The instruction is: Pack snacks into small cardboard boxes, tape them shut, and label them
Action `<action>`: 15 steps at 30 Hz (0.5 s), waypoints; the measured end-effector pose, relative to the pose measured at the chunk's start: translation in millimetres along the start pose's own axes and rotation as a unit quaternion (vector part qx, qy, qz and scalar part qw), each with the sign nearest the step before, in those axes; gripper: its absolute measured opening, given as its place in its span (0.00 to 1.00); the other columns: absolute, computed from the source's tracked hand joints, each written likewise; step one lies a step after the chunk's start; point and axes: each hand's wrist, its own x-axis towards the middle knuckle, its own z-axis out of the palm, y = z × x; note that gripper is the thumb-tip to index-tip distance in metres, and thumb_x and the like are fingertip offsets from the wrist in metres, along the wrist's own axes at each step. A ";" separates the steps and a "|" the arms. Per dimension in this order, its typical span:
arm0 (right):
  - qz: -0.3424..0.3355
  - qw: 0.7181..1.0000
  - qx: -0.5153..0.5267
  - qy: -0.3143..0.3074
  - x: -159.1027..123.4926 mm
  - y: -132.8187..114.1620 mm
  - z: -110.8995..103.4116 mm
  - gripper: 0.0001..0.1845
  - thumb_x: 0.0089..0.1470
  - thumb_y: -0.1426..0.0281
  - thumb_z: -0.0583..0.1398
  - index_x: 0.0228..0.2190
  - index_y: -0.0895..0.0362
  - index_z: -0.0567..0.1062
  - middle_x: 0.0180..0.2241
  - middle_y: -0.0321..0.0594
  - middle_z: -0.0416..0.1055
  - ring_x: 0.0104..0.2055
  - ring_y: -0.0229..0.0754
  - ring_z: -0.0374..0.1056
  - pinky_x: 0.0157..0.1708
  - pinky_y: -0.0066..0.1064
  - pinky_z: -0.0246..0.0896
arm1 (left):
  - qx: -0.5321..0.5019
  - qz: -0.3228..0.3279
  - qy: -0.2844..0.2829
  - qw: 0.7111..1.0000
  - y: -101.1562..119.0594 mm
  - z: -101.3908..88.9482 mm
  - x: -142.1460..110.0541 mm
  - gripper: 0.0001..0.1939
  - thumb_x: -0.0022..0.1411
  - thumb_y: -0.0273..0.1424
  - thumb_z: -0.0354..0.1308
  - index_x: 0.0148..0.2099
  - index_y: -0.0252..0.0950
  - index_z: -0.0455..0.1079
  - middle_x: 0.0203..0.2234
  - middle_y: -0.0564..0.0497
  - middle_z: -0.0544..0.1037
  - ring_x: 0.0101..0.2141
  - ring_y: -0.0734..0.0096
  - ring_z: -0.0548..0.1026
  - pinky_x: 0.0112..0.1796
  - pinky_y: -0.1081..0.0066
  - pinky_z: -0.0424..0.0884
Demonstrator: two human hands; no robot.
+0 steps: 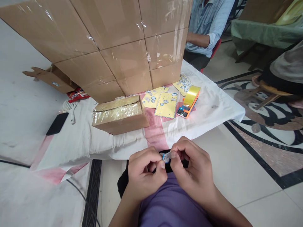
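My left hand (144, 171) and my right hand (193, 168) meet in front of my body, above my purple shirt. Both pinch one small blue-and-white sticker (166, 156) between thumbs and fingertips. Farther off, on a white cloth (213, 107) spread over the floor, lie yellow sticker sheets (166, 105) dotted with small blue labels. Beside the sheets sits a tape dispenser (189, 102) with an orange frame and a yellow roll.
A small cardboard box (120, 115) taped across its top rests on the cloth. Behind it rises a wall of large taped cartons (118, 41). A black phone (57, 123) lies at the left. Another person in a blue shirt (208, 22) sits at the far right.
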 end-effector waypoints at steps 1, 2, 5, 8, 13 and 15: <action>0.002 1.000 -0.003 0.000 0.6 0.4 0.0 0.05 0.58 0.77 0.58 0.32 0.56 0.69 0.26 0.30 0.62 0.27 0.31 0.59 0.26 0.25 0.54 | -0.003 0.000 0.001 1.000 -0.6 0.1 0.2 0.09 0.62 0.22 0.57 0.30 0.38 0.65 0.19 0.58 0.61 0.21 0.78 0.60 0.24 0.72 0.55; 0.004 1.000 -0.006 0.000 1.1 0.8 0.0 0.05 0.58 0.77 0.58 0.31 0.56 0.69 0.26 0.30 0.62 0.27 0.32 0.59 0.26 0.25 0.54 | -0.006 -0.001 0.002 1.000 -1.3 0.2 0.3 0.09 0.62 0.22 0.57 0.30 0.38 0.65 0.19 0.58 0.61 0.21 0.78 0.60 0.24 0.72 0.55; 0.010 1.000 -0.012 0.002 2.6 1.9 0.1 0.06 0.58 0.77 0.58 0.30 0.56 0.68 0.26 0.30 0.62 0.27 0.31 0.59 0.27 0.25 0.54 | -0.014 -0.002 0.003 1.000 -3.9 0.7 0.2 0.09 0.60 0.21 0.58 0.30 0.37 0.65 0.19 0.58 0.61 0.22 0.78 0.60 0.24 0.73 0.55; 0.019 1.000 -0.021 0.007 3.9 2.7 0.0 0.07 0.58 0.77 0.58 0.30 0.55 0.68 0.26 0.30 0.62 0.27 0.31 0.58 0.27 0.26 0.54 | -0.021 -0.011 -0.001 1.000 -6.5 0.9 0.2 0.09 0.60 0.21 0.58 0.30 0.37 0.65 0.19 0.58 0.61 0.22 0.79 0.60 0.24 0.73 0.55; 0.025 0.999 -0.027 0.012 6.1 6.4 -0.1 0.07 0.58 0.77 0.57 0.30 0.55 0.67 0.26 0.30 0.62 0.26 0.32 0.58 0.27 0.26 0.54 | -0.029 -0.019 -0.006 0.999 -9.2 0.4 0.9 0.09 0.60 0.21 0.58 0.30 0.38 0.64 0.19 0.59 0.59 0.22 0.79 0.59 0.25 0.74 0.55; 0.023 0.999 -0.036 0.015 7.4 8.7 -0.8 0.07 0.58 0.77 0.57 0.30 0.55 0.67 0.26 0.29 0.62 0.26 0.32 0.57 0.26 0.26 0.53 | -0.030 -0.025 -0.009 0.999 -9.8 0.0 0.8 0.09 0.60 0.21 0.58 0.30 0.38 0.64 0.19 0.59 0.60 0.22 0.79 0.60 0.25 0.75 0.55</action>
